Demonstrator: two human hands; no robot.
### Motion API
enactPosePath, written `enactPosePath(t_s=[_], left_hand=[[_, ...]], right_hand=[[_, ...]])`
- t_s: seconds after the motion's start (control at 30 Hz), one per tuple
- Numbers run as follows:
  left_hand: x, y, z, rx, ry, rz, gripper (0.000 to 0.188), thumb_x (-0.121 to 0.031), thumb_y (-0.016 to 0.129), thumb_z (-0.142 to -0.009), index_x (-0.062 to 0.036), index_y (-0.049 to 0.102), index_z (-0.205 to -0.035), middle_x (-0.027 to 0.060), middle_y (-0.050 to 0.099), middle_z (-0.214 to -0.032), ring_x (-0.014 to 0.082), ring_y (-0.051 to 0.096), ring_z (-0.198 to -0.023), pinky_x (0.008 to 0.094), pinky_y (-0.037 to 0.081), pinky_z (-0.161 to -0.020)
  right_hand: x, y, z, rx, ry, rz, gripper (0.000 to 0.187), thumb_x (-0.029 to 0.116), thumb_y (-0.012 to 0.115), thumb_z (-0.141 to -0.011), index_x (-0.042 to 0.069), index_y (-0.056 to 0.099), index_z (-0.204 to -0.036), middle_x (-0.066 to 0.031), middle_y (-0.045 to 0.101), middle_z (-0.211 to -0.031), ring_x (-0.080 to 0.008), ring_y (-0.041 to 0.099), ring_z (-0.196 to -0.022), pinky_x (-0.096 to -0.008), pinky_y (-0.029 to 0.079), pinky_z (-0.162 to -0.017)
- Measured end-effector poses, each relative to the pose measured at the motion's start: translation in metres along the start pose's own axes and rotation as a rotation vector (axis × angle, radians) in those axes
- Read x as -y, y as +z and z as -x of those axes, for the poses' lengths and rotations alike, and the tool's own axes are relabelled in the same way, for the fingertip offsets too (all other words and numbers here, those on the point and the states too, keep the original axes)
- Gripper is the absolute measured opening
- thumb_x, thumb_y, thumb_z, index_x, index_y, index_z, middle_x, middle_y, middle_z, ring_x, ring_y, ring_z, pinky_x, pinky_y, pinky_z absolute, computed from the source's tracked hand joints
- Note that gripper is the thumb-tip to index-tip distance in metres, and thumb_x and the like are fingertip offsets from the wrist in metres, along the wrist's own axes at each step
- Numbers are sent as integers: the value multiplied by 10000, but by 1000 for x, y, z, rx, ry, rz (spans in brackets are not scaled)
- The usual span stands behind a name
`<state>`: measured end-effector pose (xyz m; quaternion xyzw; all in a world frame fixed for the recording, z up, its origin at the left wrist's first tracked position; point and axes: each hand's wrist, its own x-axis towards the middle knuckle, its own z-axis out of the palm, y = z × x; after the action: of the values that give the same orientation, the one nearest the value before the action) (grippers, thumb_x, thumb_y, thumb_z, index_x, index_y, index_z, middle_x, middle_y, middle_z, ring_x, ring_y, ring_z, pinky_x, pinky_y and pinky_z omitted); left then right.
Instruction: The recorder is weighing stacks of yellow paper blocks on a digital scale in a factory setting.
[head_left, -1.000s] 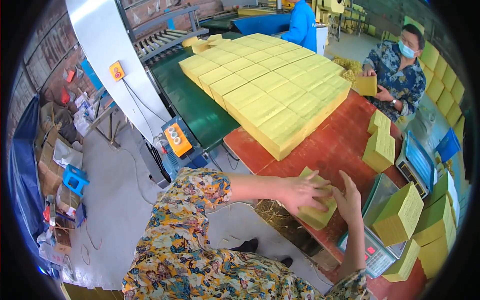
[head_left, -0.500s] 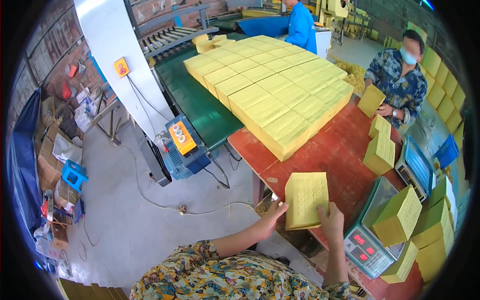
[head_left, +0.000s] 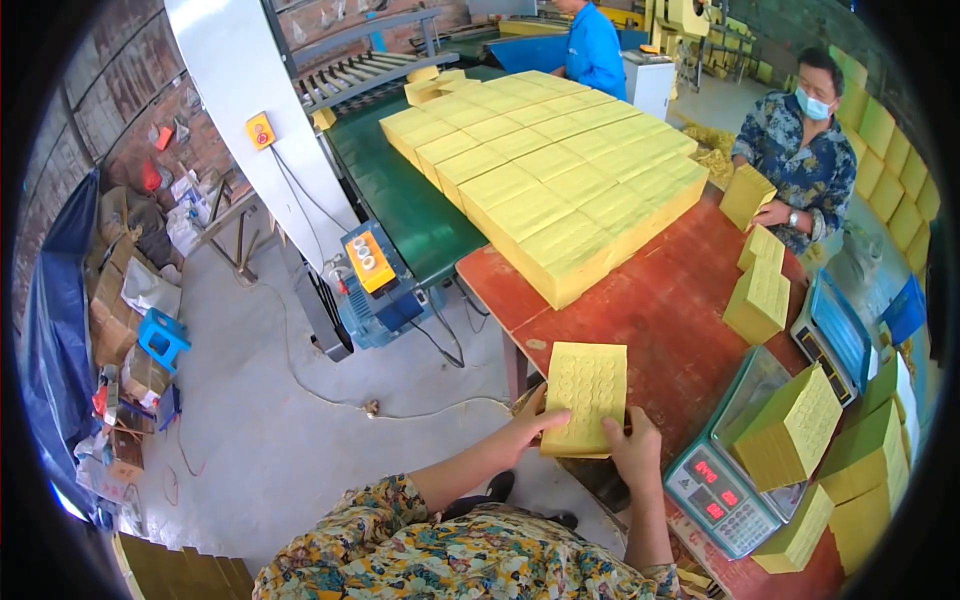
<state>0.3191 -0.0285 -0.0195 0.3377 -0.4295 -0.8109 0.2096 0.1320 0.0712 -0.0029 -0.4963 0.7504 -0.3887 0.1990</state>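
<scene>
Between my two hands is a stack of yellow paper [head_left: 590, 375] with rows of scalloped cut marks on its face, tilted up in front of me at the near edge of the red table [head_left: 640, 310]. My left hand [head_left: 532, 424] grips its lower left side, thumb over the face. At the lower right corner my right hand [head_left: 637, 447] closes round it, thumb also on the face. Right of my right hand stands a green digital scale [head_left: 725, 495] with a lit red display. Another yellow paper stack [head_left: 790, 425] leans on its pan.
A big block of yellow paper stacks [head_left: 560, 180] covers the far table and the green conveyor [head_left: 385, 185]. Across the table, a masked co-worker [head_left: 795, 150] holds a stack beside a blue-topped scale [head_left: 840, 320]. Another person in blue [head_left: 597, 50] stands behind. A motor [head_left: 375, 315] sits left of the table.
The paper stack has moved slightly left and closer to my body. My left hand's thumb now lies over its face, where before it was at the edge. The view has shifted slightly.
</scene>
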Motion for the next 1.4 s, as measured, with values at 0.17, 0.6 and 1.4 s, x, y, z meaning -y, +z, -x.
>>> enactPosePath(t_s=[0.17,0.6,1.4], left_hand=[[12,-13,-3,31,21,35,876,-392,697,-822,-180,211,-1520,62,414,-1443,198,433,-1300,436,437,-977],[-56,-2,13,243,-103,165,466,-346,486,-979,-28,523,-1317,114,591,-1300,246,575,-1169,422,442,-1002],[-105,368,-127,608,-22,-432,652,-562,674,-798,-139,564,-1283,62,605,-1176,196,544,-1048,394,426,-878]], right_hand=[[-15,-7,21,77,203,-504,459,327,524,-995,-54,557,-1248,-122,661,-1086,-214,650,-964,-320,523,-824],[21,-17,72,-79,524,-1119,604,411,533,-989,-2,425,-1416,-115,570,-1292,-192,568,-1135,-343,455,-981],[-111,-328,55,-367,268,-1007,324,232,524,-985,-18,602,-1176,-105,667,-982,-185,665,-743,-307,559,-678]])
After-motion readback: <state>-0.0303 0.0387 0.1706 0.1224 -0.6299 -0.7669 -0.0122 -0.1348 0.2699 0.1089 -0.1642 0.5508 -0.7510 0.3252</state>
